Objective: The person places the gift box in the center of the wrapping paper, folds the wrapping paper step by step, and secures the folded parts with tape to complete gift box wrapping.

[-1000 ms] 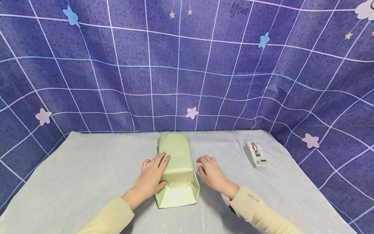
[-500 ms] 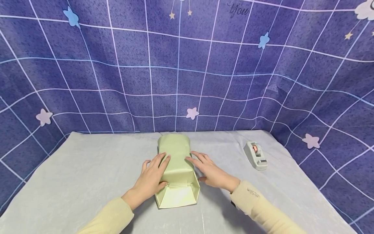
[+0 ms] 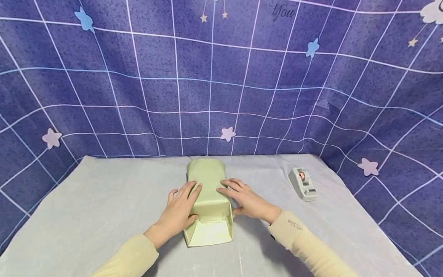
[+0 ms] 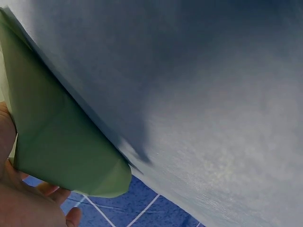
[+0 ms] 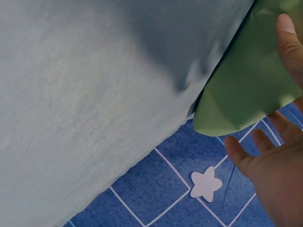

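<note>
A parcel in pale green paper [image 3: 207, 192] lies lengthwise on the table in the head view. The paper at its near end is folded inward at the sides, and a flap [image 3: 210, 234] spreads below on the cloth. My left hand [image 3: 178, 211] rests on the parcel's left side, fingers extended over the top and thumb beside the near end. From the right, my right hand [image 3: 247, 198] lays its fingertips on the top edge, with its thumb by the right side fold. Both wrist views show the green side wall [image 4: 66, 127] close by the hands. The parcel's contents are hidden.
A grey tape dispenser [image 3: 303, 184] with a small orange-pink roll core stands at the right of the table. Light grey cloth [image 3: 114, 196] covers the tabletop. Behind it hangs a blue grid-patterned curtain [image 3: 155, 92] with stars.
My right hand has moved left from beside the parcel onto its right edge, its fingers straightening. The right side fold is pushed slightly inward. My left hand has stayed in place.
</note>
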A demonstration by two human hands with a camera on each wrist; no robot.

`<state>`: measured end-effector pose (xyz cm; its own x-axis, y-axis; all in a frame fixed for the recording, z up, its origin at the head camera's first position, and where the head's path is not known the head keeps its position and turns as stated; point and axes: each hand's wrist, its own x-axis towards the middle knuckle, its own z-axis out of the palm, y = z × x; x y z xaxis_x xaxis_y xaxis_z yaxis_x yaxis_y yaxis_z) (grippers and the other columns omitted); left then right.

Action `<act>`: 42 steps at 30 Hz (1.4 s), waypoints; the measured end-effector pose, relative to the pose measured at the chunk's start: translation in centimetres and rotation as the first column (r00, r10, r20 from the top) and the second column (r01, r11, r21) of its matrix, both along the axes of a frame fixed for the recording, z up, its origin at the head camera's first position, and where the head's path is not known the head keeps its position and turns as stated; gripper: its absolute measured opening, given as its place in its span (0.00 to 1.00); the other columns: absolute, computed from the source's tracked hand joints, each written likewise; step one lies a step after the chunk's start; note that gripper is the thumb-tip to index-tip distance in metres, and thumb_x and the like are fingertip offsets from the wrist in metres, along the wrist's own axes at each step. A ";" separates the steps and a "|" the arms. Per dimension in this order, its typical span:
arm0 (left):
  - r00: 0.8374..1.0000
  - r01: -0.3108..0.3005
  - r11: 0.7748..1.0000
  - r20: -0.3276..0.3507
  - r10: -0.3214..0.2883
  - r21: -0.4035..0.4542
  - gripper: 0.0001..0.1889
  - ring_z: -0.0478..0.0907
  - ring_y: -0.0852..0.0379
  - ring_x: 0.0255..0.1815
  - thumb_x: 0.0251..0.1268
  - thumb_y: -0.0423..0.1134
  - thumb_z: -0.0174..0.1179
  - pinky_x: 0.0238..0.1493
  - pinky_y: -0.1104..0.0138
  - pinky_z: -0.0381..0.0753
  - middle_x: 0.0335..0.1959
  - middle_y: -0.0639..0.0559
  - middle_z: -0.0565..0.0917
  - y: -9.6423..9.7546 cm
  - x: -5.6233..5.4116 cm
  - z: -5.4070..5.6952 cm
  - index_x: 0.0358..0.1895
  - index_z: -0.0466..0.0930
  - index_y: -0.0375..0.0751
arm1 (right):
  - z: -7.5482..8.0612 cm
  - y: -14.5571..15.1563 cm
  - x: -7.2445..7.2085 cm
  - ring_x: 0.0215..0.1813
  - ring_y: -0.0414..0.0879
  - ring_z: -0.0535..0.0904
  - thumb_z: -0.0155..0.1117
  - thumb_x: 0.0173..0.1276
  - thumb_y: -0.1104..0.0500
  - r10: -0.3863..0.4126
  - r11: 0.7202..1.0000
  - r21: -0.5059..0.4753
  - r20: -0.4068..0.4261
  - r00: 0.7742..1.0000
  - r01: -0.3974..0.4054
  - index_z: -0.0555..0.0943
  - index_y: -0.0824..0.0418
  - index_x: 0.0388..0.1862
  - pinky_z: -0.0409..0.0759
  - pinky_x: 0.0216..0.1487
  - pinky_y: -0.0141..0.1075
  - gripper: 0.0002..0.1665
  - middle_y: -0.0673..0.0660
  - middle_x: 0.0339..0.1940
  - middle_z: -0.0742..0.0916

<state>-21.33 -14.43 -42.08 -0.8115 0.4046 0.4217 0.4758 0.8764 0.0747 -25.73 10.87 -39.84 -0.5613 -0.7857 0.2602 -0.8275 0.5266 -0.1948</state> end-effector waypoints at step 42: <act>1.000 -0.010 1.000 -0.002 0.010 -0.024 0.50 0.60 0.45 0.67 0.34 0.45 0.75 0.57 0.46 0.60 0.67 0.42 0.62 0.1 0.0 0.0 0.68 0.59 0.42 | -0.2 -1.0 -0.3 0.67 0.52 0.58 0.77 0.40 0.53 -0.044 0.999 0.007 0.054 0.998 0.044 0.61 0.51 0.66 0.64 0.64 0.49 0.53 0.58 0.69 0.62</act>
<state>-21.32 -14.38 -42.07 -0.8145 0.4065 0.4140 0.4673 0.8825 0.0529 -26.02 9.85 -40.06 -0.6086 -0.7612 0.2242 -0.7917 0.5637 -0.2353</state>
